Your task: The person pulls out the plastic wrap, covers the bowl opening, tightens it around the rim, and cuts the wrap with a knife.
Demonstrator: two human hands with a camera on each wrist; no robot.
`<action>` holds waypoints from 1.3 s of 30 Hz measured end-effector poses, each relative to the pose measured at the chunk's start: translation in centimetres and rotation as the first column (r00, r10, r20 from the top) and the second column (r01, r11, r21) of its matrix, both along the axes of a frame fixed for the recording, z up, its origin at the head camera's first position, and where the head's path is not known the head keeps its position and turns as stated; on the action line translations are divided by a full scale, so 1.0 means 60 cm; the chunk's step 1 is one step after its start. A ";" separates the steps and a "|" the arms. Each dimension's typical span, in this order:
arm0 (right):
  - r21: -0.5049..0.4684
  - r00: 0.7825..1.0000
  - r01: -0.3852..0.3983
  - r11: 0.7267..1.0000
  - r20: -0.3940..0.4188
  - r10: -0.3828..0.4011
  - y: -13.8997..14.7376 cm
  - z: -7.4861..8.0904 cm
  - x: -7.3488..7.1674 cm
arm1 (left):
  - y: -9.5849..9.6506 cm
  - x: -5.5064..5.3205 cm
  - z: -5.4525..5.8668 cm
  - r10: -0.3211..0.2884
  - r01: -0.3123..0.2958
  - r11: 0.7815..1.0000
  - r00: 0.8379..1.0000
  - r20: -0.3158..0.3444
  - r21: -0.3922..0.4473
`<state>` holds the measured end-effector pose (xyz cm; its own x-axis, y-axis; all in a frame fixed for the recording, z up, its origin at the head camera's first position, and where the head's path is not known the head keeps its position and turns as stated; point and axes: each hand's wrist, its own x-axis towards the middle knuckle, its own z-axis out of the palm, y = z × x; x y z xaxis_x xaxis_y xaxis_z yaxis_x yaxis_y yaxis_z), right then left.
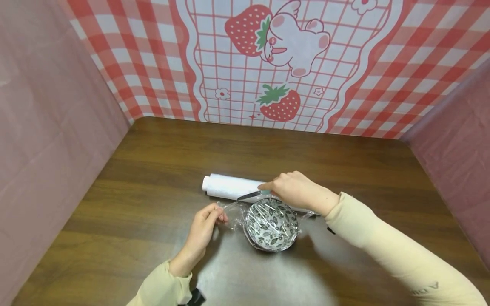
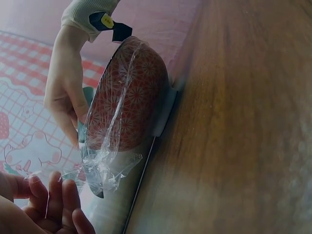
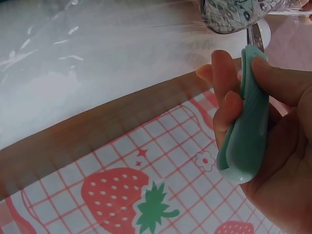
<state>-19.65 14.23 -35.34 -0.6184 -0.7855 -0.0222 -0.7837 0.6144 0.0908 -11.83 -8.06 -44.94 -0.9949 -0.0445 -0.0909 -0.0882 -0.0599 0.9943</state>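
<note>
A bowl with a dark leaf pattern inside stands on the table, covered with cling film. Its outside looks reddish with a flower pattern in the left wrist view. On the bowl's left side my left hand pinches a loose edge of the film between thumb and fingers. My right hand grips the mint-green handle of a folding knife beyond the bowl's far rim. The dark blade points left, close to the film between bowl and roll.
Just behind the bowl lies a white roll of cling film, partly hidden by the right hand and bowl. The wooden table ends at a checked strawberry backdrop, with pink cloth at both sides.
</note>
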 end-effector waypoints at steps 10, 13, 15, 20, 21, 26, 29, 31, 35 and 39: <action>0.070 0.989 -0.089 0.994 -0.114 0.097 -0.017 -0.002 0.004 | -0.002 0.004 0.005 0.004 -0.003 1.000 0.999 -0.037 0.022; 0.054 0.997 -0.058 0.997 -0.047 0.061 -0.011 0.001 0.002 | -0.004 0.002 0.004 0.004 -0.004 1.000 1.000 -0.029 0.015; 0.032 1.000 -0.028 0.999 0.011 0.028 -0.003 0.003 -0.001 | -0.005 0.002 0.002 0.009 -0.009 1.000 1.000 -0.020 0.008; -0.030 0.994 0.027 0.999 0.108 -0.024 0.017 0.007 -0.005 | -0.007 -0.001 0.001 0.030 -0.030 1.000 1.000 -0.003 -0.009; -0.033 0.993 0.032 0.999 0.111 -0.029 0.020 0.008 -0.005 | -0.008 -0.001 0.001 0.031 -0.031 0.999 1.000 -0.001 -0.008; -0.030 0.996 0.031 0.999 0.087 -0.029 0.026 0.007 -0.002 | -0.008 -0.003 0.001 0.028 -0.028 1.000 1.000 0.010 -0.006; -0.025 0.997 0.017 1.000 0.071 -0.015 0.024 0.005 -0.001 | -0.008 -0.002 0.001 0.027 -0.027 1.000 1.000 0.016 -0.006; -0.018 0.998 0.006 1.000 0.063 -0.005 0.022 0.005 0.000 | -0.009 -0.001 0.002 0.026 -0.026 1.000 0.999 0.020 -0.003; 0.010 1.000 -0.021 1.000 0.018 0.021 0.014 0.006 0.001 | -0.009 0.001 0.004 0.026 -0.026 1.000 1.000 0.010 0.006; 0.044 0.998 -0.046 0.998 -0.049 0.048 0.008 0.006 0.005 | -0.008 0.001 0.007 0.034 -0.034 0.999 0.999 -0.019 0.006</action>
